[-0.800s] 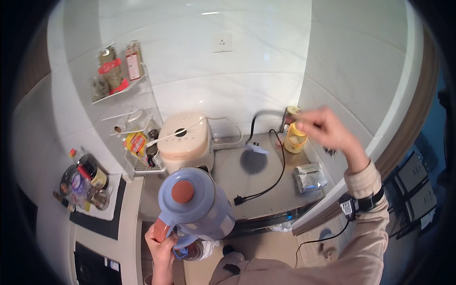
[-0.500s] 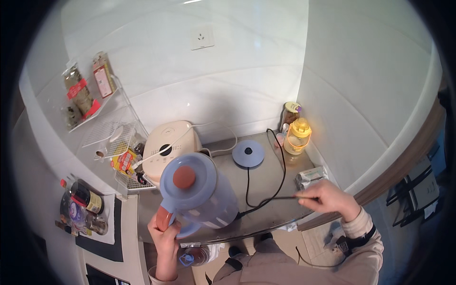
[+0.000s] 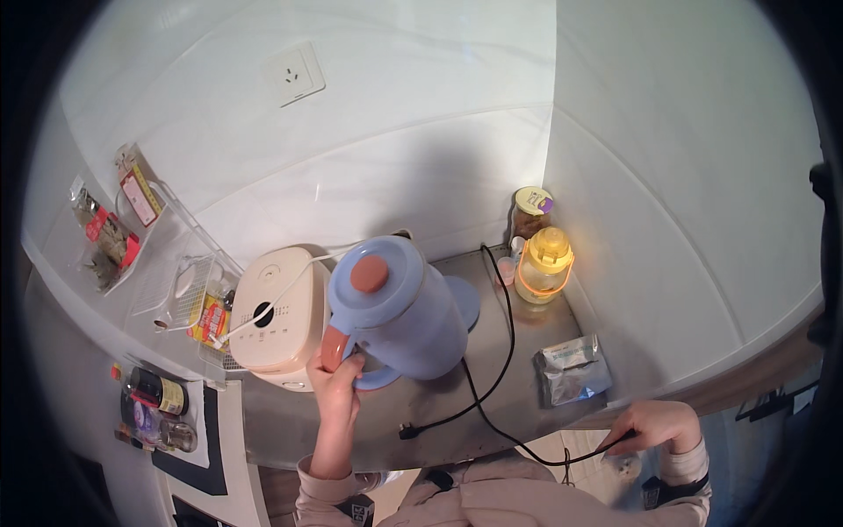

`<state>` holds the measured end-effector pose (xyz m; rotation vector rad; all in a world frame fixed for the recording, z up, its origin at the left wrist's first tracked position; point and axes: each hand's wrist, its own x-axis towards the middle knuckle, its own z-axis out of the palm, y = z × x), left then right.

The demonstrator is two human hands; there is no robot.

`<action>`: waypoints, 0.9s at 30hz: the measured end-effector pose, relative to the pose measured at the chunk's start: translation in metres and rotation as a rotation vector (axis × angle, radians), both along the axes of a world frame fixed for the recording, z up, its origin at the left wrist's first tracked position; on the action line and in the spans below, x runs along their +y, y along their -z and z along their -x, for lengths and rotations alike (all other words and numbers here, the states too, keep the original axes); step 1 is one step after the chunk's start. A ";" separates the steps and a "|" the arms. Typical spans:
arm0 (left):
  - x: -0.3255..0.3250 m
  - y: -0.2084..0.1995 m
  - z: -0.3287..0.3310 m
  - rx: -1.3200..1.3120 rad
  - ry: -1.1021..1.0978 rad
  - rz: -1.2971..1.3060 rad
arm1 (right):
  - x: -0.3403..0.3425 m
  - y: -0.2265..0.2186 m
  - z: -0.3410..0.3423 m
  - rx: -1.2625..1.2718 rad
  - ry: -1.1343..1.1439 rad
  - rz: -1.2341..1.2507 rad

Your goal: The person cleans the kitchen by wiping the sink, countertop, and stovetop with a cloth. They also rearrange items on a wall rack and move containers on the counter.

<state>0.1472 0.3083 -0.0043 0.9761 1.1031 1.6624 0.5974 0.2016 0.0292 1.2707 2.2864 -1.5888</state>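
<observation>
My left hand (image 3: 337, 386) is closed around the handle of a blue electric kettle (image 3: 408, 321) with an orange lid knob. The kettle tilts over the counter, partly covering its round blue base (image 3: 463, 303); whether it touches the base I cannot tell. Pinched in my right hand (image 3: 654, 428), off the counter's front edge, is a black power cord (image 3: 500, 386). It loops over the counter, and its plug (image 3: 409, 431) lies near the front edge.
A cream rice cooker (image 3: 279, 316) stands left of the kettle. At the back right are a yellow-lidded bottle (image 3: 544, 268) and a jar (image 3: 531, 211), with a foil packet (image 3: 572, 371) nearer. A wire rack (image 3: 180, 285) and bottles (image 3: 158, 393) sit left; a wall socket (image 3: 294, 75) is above.
The kettle has moved away from me and right, now overlapping the base. My right hand has drawn the cord nearer and right, past the counter edge. The plug now shows. The view has shifted.
</observation>
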 end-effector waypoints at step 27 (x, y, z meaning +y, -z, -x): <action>0.122 0.077 -0.040 0.191 0.136 0.072 | 0.030 0.010 0.034 0.126 0.228 0.135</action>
